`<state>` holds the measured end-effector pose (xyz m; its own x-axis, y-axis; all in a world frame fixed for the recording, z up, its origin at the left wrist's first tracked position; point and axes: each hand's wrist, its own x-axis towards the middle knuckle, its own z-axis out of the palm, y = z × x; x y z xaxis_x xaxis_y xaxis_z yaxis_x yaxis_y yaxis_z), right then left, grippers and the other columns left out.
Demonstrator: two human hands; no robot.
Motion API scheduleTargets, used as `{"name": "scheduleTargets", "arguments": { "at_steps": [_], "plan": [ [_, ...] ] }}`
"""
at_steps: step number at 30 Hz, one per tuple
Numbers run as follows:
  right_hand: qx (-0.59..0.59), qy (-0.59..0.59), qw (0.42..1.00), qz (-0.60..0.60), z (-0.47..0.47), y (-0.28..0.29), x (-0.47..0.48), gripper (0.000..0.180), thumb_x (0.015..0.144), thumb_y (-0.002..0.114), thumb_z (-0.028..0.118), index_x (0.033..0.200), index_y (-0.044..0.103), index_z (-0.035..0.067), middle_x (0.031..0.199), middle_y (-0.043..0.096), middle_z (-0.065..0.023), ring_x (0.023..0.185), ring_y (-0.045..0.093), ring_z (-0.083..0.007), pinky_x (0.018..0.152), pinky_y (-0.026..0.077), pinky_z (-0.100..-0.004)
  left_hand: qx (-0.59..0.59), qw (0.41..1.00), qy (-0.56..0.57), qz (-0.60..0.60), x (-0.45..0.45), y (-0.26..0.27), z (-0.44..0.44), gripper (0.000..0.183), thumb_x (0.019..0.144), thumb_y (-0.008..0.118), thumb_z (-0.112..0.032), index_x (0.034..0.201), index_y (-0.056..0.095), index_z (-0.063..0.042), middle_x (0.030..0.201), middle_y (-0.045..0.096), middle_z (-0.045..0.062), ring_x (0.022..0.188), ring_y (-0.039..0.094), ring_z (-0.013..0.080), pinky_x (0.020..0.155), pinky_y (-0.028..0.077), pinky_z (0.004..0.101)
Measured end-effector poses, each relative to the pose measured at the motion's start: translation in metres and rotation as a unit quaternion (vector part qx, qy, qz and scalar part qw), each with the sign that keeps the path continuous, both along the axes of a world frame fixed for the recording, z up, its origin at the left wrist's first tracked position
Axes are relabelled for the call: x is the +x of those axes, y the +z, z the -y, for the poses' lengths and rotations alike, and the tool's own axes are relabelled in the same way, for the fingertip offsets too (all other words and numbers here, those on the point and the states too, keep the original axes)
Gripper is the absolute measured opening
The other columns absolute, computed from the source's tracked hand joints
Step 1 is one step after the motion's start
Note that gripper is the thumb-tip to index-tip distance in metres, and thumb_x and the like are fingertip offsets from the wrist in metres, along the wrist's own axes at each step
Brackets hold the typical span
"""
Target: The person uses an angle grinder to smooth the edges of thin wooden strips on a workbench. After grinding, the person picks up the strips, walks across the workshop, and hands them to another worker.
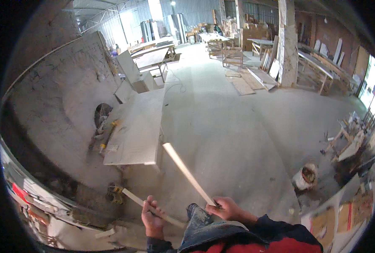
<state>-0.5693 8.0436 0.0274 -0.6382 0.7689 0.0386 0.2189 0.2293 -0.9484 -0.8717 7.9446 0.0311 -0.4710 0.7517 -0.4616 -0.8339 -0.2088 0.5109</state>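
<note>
Low in the head view, my left hand (153, 215) is closed around a narrow wooden strip (133, 197) that sticks out on both sides of the fist. A longer pale wooden strip (187, 172) is gripped near its lower end by my right hand (227, 208); it slants up and to the left. The far tip of that strip appears beside the corner of a low worktable (137, 126). Between the hands is my dusty trouser leg (197, 221).
A white bucket (304, 178) stands on the concrete floor (225, 132) to the right, near a heap of scrap (352, 139). Yellow-handled clamps (103, 146) line the worktable's left edge. Ahead are boards (244, 82), a pillar (287, 47) and a distant person (218, 30).
</note>
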Motion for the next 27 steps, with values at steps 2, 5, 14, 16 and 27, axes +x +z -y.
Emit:
{"name": "scheduleTargets", "arguments": {
  "at_steps": [2, 5, 14, 16, 27],
  "plan": [
    [-0.120, -0.071, 0.990, -0.031, -0.083, -0.020, -0.009, 0.031, 0.094, 0.073, 0.033, 0.102, 0.071, 0.003, 0.076, 0.069, -0.0055, 0.074, 0.066, -0.0144, 0.064, 0.051, -0.0353, -0.016, 1.000, 0.006, -0.013, -0.037, -0.066, -0.057, 0.025, 0.106, 0.049, -0.035, 0.111, 0.065, -0.017, 0.080, 0.053, -0.005, 0.061, 0.046, 0.0131, 0.054, 0.040, 0.0302],
    [-0.097, -0.180, 0.978, -0.031, -0.212, -0.056, 0.002, 0.028, 0.093, 0.073, 0.030, 0.100, 0.070, 0.003, 0.075, 0.066, -0.0009, 0.070, 0.064, -0.0127, 0.064, 0.051, -0.0328, -0.031, 0.998, -0.048, 0.002, -0.064, -0.096, -0.180, 0.014, 0.102, 0.059, -0.029, 0.106, 0.065, -0.018, 0.077, 0.051, -0.005, 0.054, 0.041, 0.0120, 0.049, 0.036, 0.0287],
    [-0.065, -0.579, 0.775, -0.245, -0.548, -0.070, 0.075, 0.022, 0.096, 0.070, 0.022, 0.084, 0.053, 0.012, 0.066, 0.051, 0.0009, 0.049, 0.050, -0.0110, 0.043, 0.042, -0.0284, -0.063, 0.951, -0.289, -0.092, 0.001, -0.012, -0.669, 0.024, 0.096, 0.069, -0.023, 0.113, 0.061, -0.008, 0.072, 0.045, -0.004, 0.058, 0.045, 0.0110, 0.053, 0.037, 0.0286],
    [-0.019, -0.636, 0.689, -0.347, -0.631, -0.089, 0.109, 0.027, 0.098, 0.068, 0.027, 0.083, 0.049, 0.015, 0.065, 0.049, 0.0016, 0.048, 0.048, -0.0114, 0.042, 0.039, -0.0284, 0.009, 0.931, -0.335, -0.147, 0.001, -0.006, -0.753, 0.031, 0.099, 0.064, -0.021, 0.125, 0.059, -0.005, 0.069, 0.042, -0.004, 0.058, 0.045, 0.0103, 0.051, 0.036, 0.0281],
    [-0.470, -0.535, 0.647, -0.272, -1.156, -0.184, 0.010, 0.031, 0.097, 0.064, 0.038, 0.084, 0.048, 0.016, 0.063, 0.042, 0.0008, 0.051, 0.045, -0.0151, 0.048, 0.038, -0.0325, -0.024, 0.983, -0.155, -0.094, -0.046, -0.107, -1.113, 0.031, 0.100, 0.065, -0.027, 0.119, 0.058, -0.004, 0.066, 0.044, -0.002, 0.053, 0.047, 0.0139, 0.049, 0.042, 0.0317]
  ]
}}
